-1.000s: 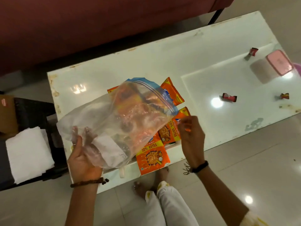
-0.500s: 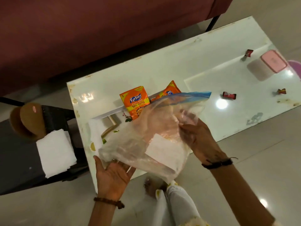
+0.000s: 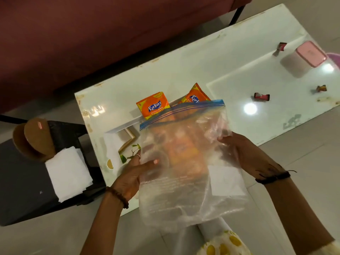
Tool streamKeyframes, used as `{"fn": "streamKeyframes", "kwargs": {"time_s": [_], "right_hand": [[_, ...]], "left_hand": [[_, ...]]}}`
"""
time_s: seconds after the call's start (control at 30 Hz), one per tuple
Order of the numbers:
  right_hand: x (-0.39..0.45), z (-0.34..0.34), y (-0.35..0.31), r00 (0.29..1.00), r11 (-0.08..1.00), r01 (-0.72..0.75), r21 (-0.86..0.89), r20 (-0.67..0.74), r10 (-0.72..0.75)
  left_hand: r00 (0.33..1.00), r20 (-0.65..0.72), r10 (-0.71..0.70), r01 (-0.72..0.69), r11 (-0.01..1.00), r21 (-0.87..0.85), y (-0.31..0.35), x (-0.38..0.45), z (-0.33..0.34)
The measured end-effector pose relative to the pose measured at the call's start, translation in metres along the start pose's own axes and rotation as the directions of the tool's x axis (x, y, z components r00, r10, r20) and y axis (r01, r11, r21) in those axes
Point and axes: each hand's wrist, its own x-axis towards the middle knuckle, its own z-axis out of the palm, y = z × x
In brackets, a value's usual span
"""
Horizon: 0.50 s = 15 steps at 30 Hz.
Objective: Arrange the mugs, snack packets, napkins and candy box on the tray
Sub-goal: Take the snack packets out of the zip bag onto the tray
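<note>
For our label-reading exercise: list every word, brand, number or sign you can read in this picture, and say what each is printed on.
"Kurkure": on the flat orange snack packet lying on the white table.
"5": in that packet's top left corner.
"MASALA MUNCH": small print beneath the brand, only just readable.
"Kur": on the second orange snack packet, the rest hidden behind the clear zip-top plastic bag.
Faint print on the bag and on the red candy wrappers: too blurred to read.
</note>
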Motion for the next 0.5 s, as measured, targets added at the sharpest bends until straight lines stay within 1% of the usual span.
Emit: {"fn": "streamKeyframes", "kwargs": {"time_s": [0.07, 0.13, 0.2, 0.23, 0.3, 0.37, 0.4, 0.43, 0.5], "right_hand": [[-0.007, -0.003, 0.001, 0.997, 0.999, 0.034, -0.035, 0.069, -0.031], [-0.01, -0.004, 0.003, 0.992, 0.988, 0.095, -0.12, 0.089, -0.085], [-0.01, 0.001, 0.003, 0.982, 0.951, 0.186, -0.247, 0.064, -0.175], [-0.009, 0.002, 0.004, 0.975, 0.936, 0.221, -0.275, 0.031, -0.221], [-0.007, 0.007, 0.005, 0.953, 0.918, 0.286, -0.276, -0.02, -0.303], [-0.003, 0.013, 0.004, 0.921, 0.909, 0.377, -0.18, -0.03, -0.388], [-0.001, 0.015, 0.003, 0.916, 0.914, 0.394, -0.094, -0.044, -0.399], [0.0, 0.017, 0.0, 0.925, 0.926, 0.376, 0.016, -0.056, -0.375], [-0.001, 0.021, -0.002, 0.958, 0.925, 0.286, 0.252, -0.076, -0.276]], "left_hand": [[0.998, -0.014, 0.054, -0.053, 0.998, 0.031, 0.004, -0.002, -0.001], [0.993, -0.061, 0.102, -0.098, 0.993, 0.059, 0.01, -0.004, -0.001], [0.977, -0.142, 0.158, -0.145, 0.985, 0.095, 0.017, -0.007, 0.0], [0.963, -0.191, 0.189, -0.169, 0.979, 0.118, 0.02, -0.009, 0.001], [0.933, -0.243, 0.265, -0.237, 0.962, 0.138, 0.024, -0.009, 0.001], [0.907, -0.24, 0.345, -0.331, 0.939, 0.099, 0.032, -0.014, 0.013], [0.903, -0.226, 0.366, -0.363, 0.93, 0.054, 0.034, -0.014, 0.018], [0.901, -0.231, 0.368, -0.38, 0.925, -0.009, 0.041, -0.016, 0.027], [0.929, -0.2, 0.311, -0.351, 0.912, -0.212, 0.05, -0.016, 0.034]]}}
